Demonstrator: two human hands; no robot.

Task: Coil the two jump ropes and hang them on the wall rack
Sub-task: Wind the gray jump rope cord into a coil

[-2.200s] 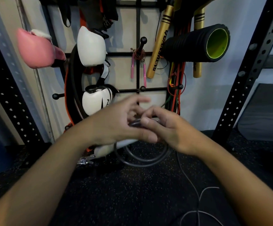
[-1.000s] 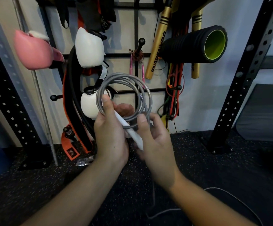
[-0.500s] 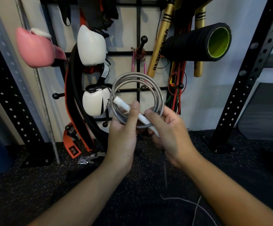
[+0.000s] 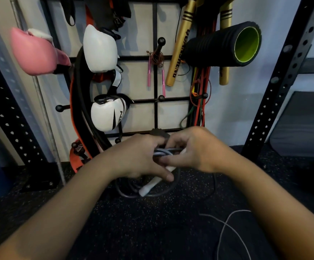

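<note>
Half a second after being held upright before the wall rack [image 4: 155, 102], the grey jump rope coil [image 4: 164, 151] had been tipped flat and lowered, the left hand [image 4: 139, 160] and right hand [image 4: 195, 151] both gripping it, likely securing the loops before hanging.
</note>
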